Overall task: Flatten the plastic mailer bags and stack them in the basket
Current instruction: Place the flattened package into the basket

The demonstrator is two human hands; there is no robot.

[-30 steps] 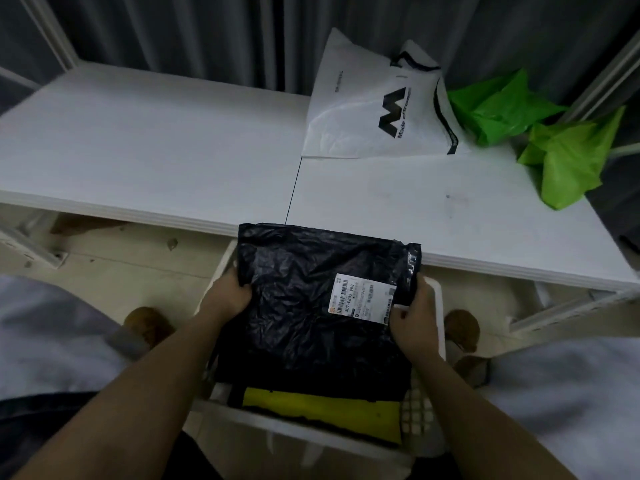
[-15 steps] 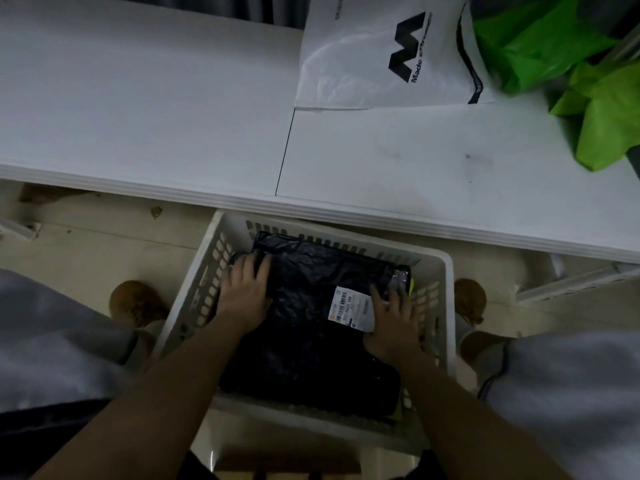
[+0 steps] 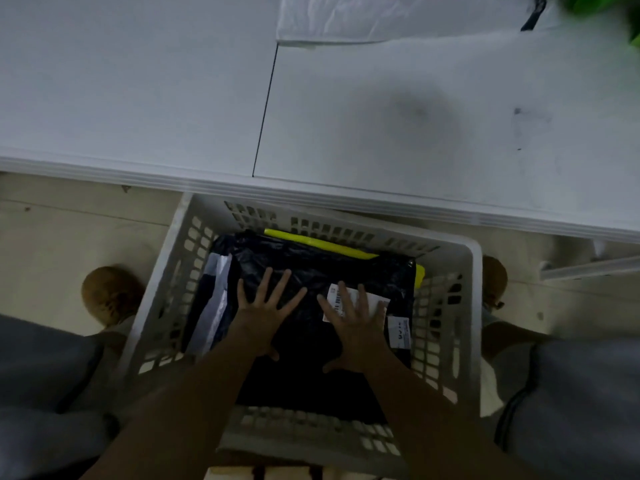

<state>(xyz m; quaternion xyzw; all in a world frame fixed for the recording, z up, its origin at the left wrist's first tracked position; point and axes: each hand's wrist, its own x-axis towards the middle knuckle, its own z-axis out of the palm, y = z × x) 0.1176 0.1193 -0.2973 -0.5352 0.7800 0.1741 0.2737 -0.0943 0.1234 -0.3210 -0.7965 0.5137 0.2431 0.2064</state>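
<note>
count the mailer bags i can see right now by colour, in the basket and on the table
black mailer bag, in the basket, under the left hand and right hand: 1
yellow bag, edge showing beneath: 1
grey-white bag, at the basket's left wall: 1
white bag on the table: 1
green, blurred at the corner: cannot count
total: 4

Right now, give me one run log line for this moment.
step: pressing flat | left hand: open on black mailer | right hand: open on its label | location: white basket | on table: white mailer

barcode label (image 3: 353, 301) on black mailer (image 3: 311, 271), print too blurred to read
</note>
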